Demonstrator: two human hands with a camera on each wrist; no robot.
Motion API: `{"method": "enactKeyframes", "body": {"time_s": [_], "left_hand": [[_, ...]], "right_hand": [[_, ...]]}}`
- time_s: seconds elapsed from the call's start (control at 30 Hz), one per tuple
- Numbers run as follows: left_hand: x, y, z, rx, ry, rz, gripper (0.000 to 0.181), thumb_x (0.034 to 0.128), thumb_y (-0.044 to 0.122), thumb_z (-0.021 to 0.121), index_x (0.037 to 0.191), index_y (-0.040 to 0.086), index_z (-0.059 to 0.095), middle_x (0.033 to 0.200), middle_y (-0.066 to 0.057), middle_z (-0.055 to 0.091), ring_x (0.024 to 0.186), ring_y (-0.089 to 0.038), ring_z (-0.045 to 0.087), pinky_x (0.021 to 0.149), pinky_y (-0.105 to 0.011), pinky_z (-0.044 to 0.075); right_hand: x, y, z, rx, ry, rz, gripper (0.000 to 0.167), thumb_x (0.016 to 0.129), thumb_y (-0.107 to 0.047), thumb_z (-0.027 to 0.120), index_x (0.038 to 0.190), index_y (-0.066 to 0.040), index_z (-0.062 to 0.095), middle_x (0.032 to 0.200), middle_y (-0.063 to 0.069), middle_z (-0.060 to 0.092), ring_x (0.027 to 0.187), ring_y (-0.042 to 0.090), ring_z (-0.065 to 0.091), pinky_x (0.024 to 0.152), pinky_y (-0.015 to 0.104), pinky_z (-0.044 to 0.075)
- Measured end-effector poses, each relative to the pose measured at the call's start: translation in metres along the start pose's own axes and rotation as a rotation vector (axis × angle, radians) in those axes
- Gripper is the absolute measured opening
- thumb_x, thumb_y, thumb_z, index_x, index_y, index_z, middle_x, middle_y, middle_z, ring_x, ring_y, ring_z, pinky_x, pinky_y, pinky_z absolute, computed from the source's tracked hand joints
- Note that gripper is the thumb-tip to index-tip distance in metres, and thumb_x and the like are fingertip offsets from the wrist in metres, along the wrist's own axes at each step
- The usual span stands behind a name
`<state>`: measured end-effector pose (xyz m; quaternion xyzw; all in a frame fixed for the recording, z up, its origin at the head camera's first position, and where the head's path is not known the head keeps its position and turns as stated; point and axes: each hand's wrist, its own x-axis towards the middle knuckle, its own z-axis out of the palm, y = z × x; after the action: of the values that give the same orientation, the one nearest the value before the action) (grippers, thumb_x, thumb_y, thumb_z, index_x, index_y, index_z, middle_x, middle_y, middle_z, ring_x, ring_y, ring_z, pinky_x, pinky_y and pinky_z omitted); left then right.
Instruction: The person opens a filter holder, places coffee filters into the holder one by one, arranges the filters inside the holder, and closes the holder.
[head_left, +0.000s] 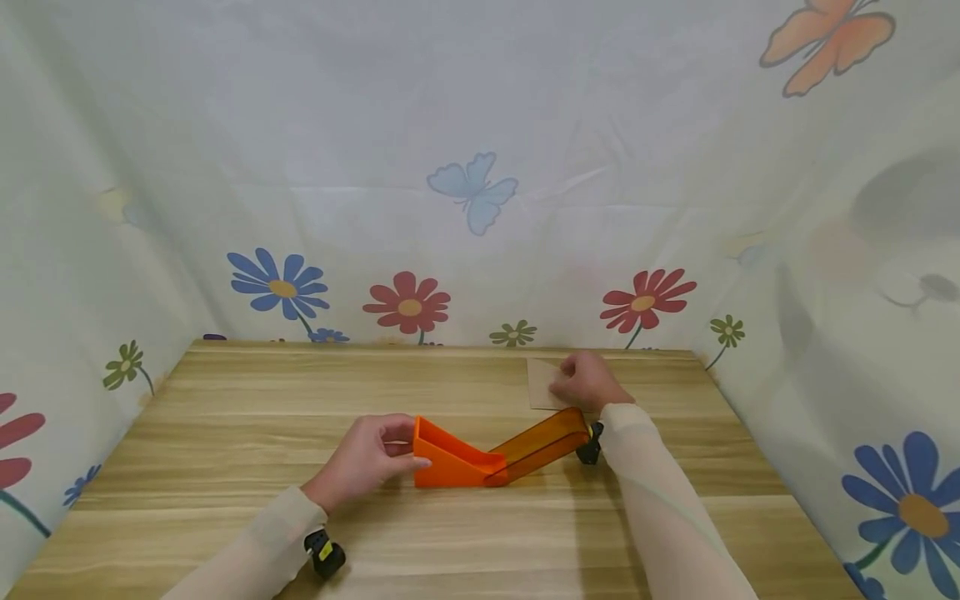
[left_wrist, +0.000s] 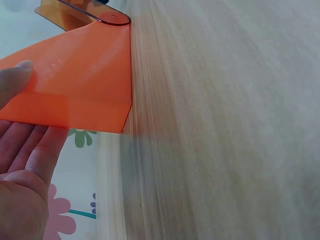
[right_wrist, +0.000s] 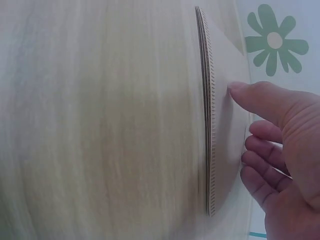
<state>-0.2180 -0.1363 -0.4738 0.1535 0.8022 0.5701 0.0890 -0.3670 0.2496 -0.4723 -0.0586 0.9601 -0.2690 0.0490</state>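
My left hand (head_left: pixel 367 457) grips the tall end of an orange plastic case (head_left: pixel 450 467), thumb on the near wall and fingers behind. Hinged to the low end is a see-through amber lid (head_left: pixel 540 442), swung open to the right. In the left wrist view the case (left_wrist: pixel 85 75) rests on the table. My right hand (head_left: pixel 592 382) is at a thin stack of brown paper (head_left: pixel 542 390) near the back. In the right wrist view the paper stack (right_wrist: pixel 225 130) shows several layers with a zigzag edge; the thumb presses its face, and the curled fingers are at its far edge.
The wood-grain table (head_left: pixel 300 533) ends at a white curtain (head_left: pixel 360 133) printed with flowers and butterflies, which also hangs at both sides. Black wrist cameras, such as the left camera (head_left: pixel 325 554), sit at both cuffs. The right forearm reaches past the amber lid.
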Motion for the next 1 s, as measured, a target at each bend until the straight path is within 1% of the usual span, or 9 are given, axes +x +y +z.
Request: {"method": "enactKeyframes", "body": {"time_s": [0.1,0.2,0.43,0.57,0.67,0.73,0.8,0.9,1.0], "left_hand": [[-0.0003,-0.0002,-0.0001,0.004,0.001,0.006,0.044,0.0801,0.026,0.089,0.120,0.017,0.074,0.119,-0.004,0.074,0.108,-0.022,0.073,0.091,-0.030,0.061],[-0.0002,-0.0004,-0.0002,0.008,0.001,0.005,0.043,0.0802,0.026,0.089,0.120,0.018,0.074,0.119,-0.003,0.074,0.108,-0.022,0.073,0.091,-0.029,0.061],[0.0011,-0.0008,-0.0009,0.016,0.004,-0.005,0.044,0.0793,0.029,0.089,0.120,0.021,0.074,0.119,0.000,0.074,0.108,-0.020,0.073,0.092,-0.029,0.061],[0.0006,-0.0016,-0.0010,0.010,0.001,0.004,0.043,0.0797,0.027,0.089,0.120,0.019,0.074,0.119,-0.001,0.074,0.108,-0.021,0.073,0.091,-0.030,0.061],[0.0009,-0.0025,-0.0009,0.004,-0.002,0.007,0.043,0.0800,0.027,0.089,0.119,0.019,0.074,0.119,-0.002,0.074,0.108,-0.022,0.073,0.091,-0.029,0.061],[0.0013,-0.0028,-0.0009,-0.002,-0.005,0.007,0.043,0.0800,0.026,0.089,0.119,0.019,0.074,0.119,-0.003,0.074,0.108,-0.022,0.073,0.091,-0.029,0.061],[0.0016,-0.0034,-0.0007,-0.002,-0.006,0.013,0.043,0.0801,0.026,0.089,0.120,0.018,0.074,0.119,-0.003,0.074,0.108,-0.022,0.073,0.091,-0.029,0.061],[0.0016,-0.0036,-0.0008,0.003,-0.006,0.012,0.044,0.0801,0.027,0.089,0.120,0.019,0.074,0.120,-0.002,0.074,0.109,-0.022,0.073,0.091,-0.029,0.061],[0.0014,-0.0035,-0.0011,0.005,-0.006,0.003,0.044,0.0800,0.028,0.089,0.120,0.020,0.073,0.120,-0.001,0.074,0.109,-0.022,0.073,0.091,-0.029,0.061]], "right_hand": [[0.0013,-0.0009,0.0005,0.003,-0.009,0.025,0.030,0.088,-0.026,0.079,0.104,-0.003,0.071,0.098,0.012,0.063,0.086,0.028,0.057,0.073,0.038,0.053],[0.0021,-0.0028,0.0006,0.007,-0.025,0.049,0.024,0.089,-0.026,0.079,0.097,-0.005,0.071,0.090,0.011,0.059,0.081,0.027,0.055,0.064,0.033,0.046],[0.0026,-0.0060,-0.0006,-0.006,-0.031,0.056,0.033,0.089,-0.025,0.078,0.112,-0.003,0.069,0.101,0.012,0.061,0.090,0.028,0.056,0.074,0.037,0.051],[0.0042,-0.0061,-0.0002,0.003,-0.042,0.055,0.028,0.089,-0.023,0.078,0.107,-0.004,0.068,0.091,0.010,0.054,0.085,0.027,0.053,0.067,0.034,0.045],[0.0056,-0.0055,-0.0002,0.003,-0.046,0.046,0.028,0.089,-0.022,0.078,0.107,-0.003,0.068,0.089,0.009,0.053,0.084,0.026,0.052,0.067,0.034,0.044],[0.0057,-0.0055,-0.0005,0.004,-0.049,0.044,0.033,0.089,-0.021,0.078,0.113,-0.001,0.068,0.096,0.011,0.058,0.089,0.028,0.054,0.074,0.037,0.050],[0.0050,-0.0062,-0.0009,0.011,-0.051,0.054,0.040,0.089,-0.021,0.078,0.122,0.000,0.067,0.110,0.015,0.064,0.098,0.030,0.057,0.087,0.042,0.055],[0.0032,-0.0080,-0.0021,0.021,-0.060,0.068,0.051,0.090,-0.020,0.077,0.133,0.001,0.062,0.130,0.020,0.064,0.110,0.033,0.058,0.105,0.050,0.053],[0.0023,-0.0096,-0.0028,0.035,-0.069,0.090,0.053,0.091,-0.020,0.076,0.137,0.000,0.059,0.134,0.020,0.062,0.112,0.034,0.058,0.106,0.051,0.053]]}}
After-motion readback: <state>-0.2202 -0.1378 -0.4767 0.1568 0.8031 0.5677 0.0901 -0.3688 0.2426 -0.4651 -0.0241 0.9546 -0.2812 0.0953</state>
